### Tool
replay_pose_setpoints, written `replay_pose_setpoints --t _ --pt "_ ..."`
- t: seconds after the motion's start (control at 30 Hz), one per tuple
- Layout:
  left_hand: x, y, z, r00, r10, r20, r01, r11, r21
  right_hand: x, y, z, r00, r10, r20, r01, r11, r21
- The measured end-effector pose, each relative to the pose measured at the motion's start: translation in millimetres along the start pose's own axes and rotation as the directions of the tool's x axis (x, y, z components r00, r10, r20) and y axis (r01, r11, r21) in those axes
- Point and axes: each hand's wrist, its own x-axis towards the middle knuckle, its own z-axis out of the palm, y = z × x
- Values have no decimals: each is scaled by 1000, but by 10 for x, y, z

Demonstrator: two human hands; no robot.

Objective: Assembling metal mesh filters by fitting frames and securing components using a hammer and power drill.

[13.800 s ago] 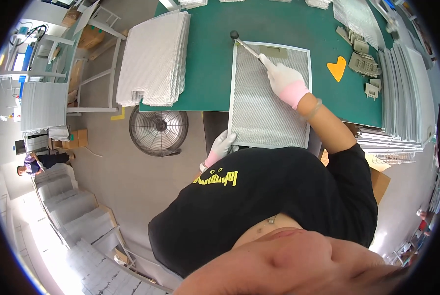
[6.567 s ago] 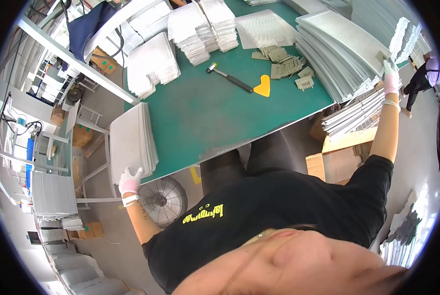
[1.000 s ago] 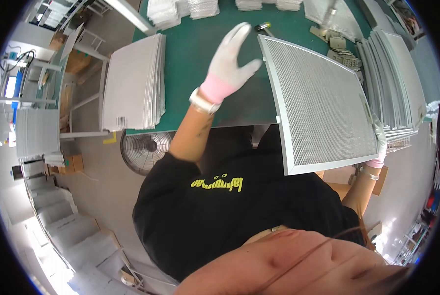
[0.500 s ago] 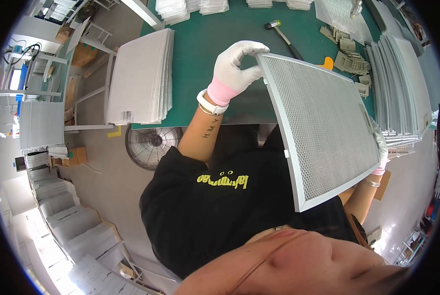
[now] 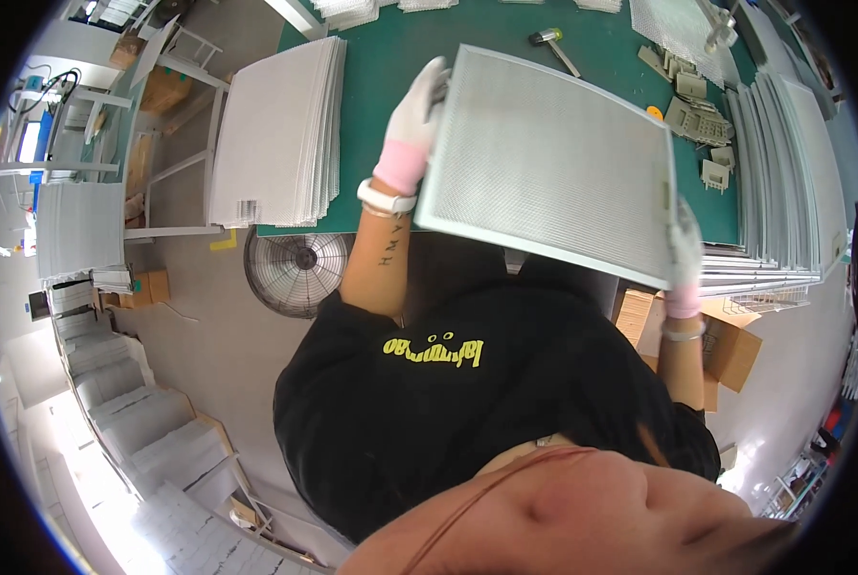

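The rectangular panel of fine silver-grey mesh in a pale metal frame [image 5: 553, 158] is held above the near edge of the green flat table [image 5: 376, 72], at about the middle of its length, and it hides part of this table. The person's left hand, in a white glove with a pink cuff [image 5: 412, 125], is closed on the left edge of the panel; its fingers are partly hidden at the frame. The right hand, in the same kind of glove [image 5: 684, 251], grips the right edge, but it is somewhat blurred and I cannot tell how each finger is placed.

On the far part of the table lies a small hammer with black and yellow-green head [image 5: 547, 36], its handle running behind the panel. On the right part of the table are loose beige plastic pieces [image 5: 699, 123], and just beside them a bit of a flat orange thing [image 5: 655, 113], mostly covered. At the table's left end lies a thick stack of white mesh sheets [image 5: 271, 139]; at its right end, a pile of grey-white panels [image 5: 783, 172]. A round black wire-cage fan [image 5: 299, 273] stands below the table's left near corner.
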Motion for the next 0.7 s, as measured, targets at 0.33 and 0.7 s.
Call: replay_pose_setpoints --t 0.33,0.7 --pt "-1204 -403 -504 998 -38 -54 47 984 171 300 -19 326 882 -396 257 461 609 -646" --pt "-1424 -353 -317 989 41 141 -118 795 595 2473 -272 1182 848 -258 462 512 179 -840"
